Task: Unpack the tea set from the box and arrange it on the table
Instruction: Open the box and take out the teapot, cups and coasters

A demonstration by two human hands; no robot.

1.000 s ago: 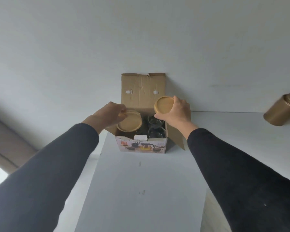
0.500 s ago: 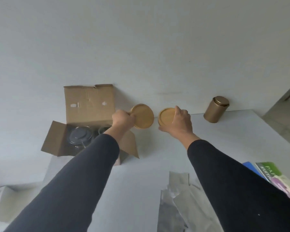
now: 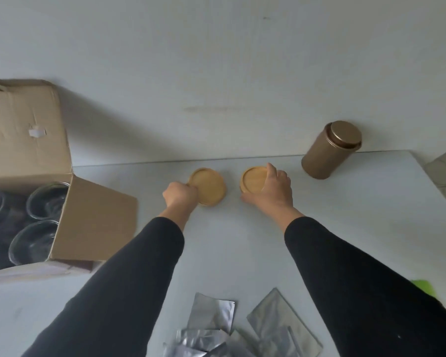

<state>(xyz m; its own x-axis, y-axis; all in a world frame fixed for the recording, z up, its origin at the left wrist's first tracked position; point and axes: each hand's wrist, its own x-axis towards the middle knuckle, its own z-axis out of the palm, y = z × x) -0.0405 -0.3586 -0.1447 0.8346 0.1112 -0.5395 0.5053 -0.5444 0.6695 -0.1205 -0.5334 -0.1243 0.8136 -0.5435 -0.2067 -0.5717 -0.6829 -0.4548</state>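
Left hand (image 3: 180, 195): fist closed at the near-left rim of the left coaster (image 3: 208, 186), grip clamped on that edge; black sleeve running back toward the near side.
Right hand (image 3: 271, 189): spread over the near-right part of the right coaster (image 3: 253, 178), fingers curled round its rim, grip closed on it.
Left coaster: round wooden disc with a raised lip, lying flat or nearly flat on the white bench (image 3: 358, 215), hollow face up; being round, it has no long axis to speak of.
Right coaster: same kind of wooden disc, hollow face up, just right of the first with a gap of bare bench between them; whether it rests fully on the surface I cannot tell.
Position of the pair: side by side in a left-to-right row at the far side of the bench, near the wall.
Box (image 3: 62, 202): open cardboard box at the left, flaps spread, well apart from the coasters.
Glass cups (image 3: 40, 222): clear, still inside the box, mouths up.
Tin (image 3: 330, 150): brown-gold, lidded, standing at the far right by the wall, near the right coaster but apart from it.
Foil packets (image 3: 211, 328): silver, scattered on the near edge between the two sleeves.
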